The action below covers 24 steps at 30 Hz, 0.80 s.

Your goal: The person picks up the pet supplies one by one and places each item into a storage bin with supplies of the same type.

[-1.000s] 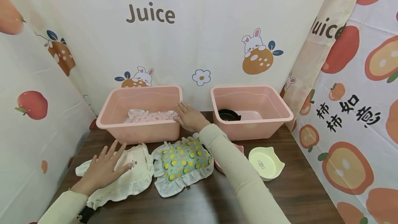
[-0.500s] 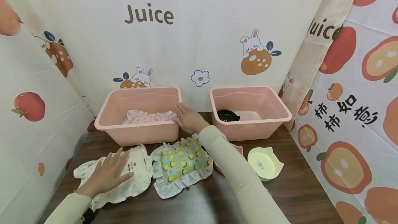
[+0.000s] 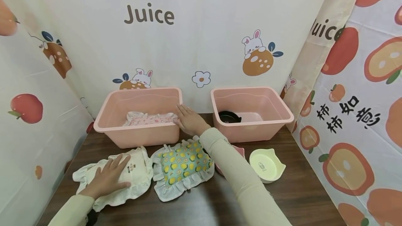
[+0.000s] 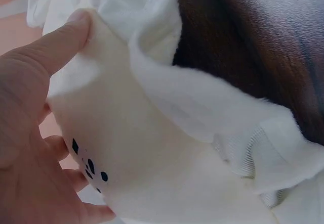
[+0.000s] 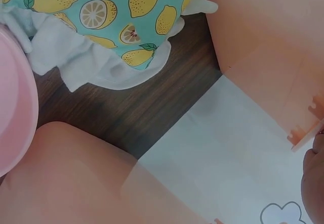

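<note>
Tabletop (image 3: pixel 204 210): a sleeve (image 3: pixel 238 172) half-hides the pink bowl (image 5: pixel 12 107); left fingers (image 3: pixel 123 165) spread, right fingers (image 3: pixel 187 113) together.

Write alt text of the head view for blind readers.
A left hand is over a cream cloth, a right hand at the rim of a pink bin holding a pink cloth. Nearby: a lemon cloth, a pink bowl, a yellow bowl and a second bin holding a black bowl.

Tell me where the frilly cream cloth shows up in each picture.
Head: the cream cloth lies lower left, partly covered by the left hand.
Left wrist: it fills much of the picture, from upper left to lower right.
Right wrist: not in it.
Shared landmark: the dark wooden table, visible in all three.
</note>
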Each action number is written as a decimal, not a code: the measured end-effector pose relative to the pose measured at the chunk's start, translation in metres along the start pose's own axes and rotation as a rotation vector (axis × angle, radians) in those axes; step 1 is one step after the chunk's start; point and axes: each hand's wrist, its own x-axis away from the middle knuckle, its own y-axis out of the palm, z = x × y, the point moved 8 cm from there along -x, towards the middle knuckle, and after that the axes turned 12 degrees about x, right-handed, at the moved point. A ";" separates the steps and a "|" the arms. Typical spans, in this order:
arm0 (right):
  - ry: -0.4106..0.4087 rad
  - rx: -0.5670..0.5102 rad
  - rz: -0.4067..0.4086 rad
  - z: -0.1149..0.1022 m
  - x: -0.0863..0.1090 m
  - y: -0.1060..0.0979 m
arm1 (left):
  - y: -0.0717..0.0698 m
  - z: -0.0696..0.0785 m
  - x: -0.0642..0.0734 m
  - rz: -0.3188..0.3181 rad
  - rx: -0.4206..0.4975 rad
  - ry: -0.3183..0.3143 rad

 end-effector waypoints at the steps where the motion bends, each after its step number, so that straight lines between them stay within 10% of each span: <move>1: 0.002 -0.002 0.001 0.000 0.000 0.000 | 0.001 -0.002 -0.001 -0.003 0.007 -0.005; 12: 0.008 -0.016 0.021 -0.002 0.001 -0.001 | 0.009 -0.014 -0.010 -0.089 0.110 -0.050; 24: 0.017 -0.024 0.010 -0.001 0.001 0.001 | 0.004 -0.006 -0.010 -0.035 0.077 -0.033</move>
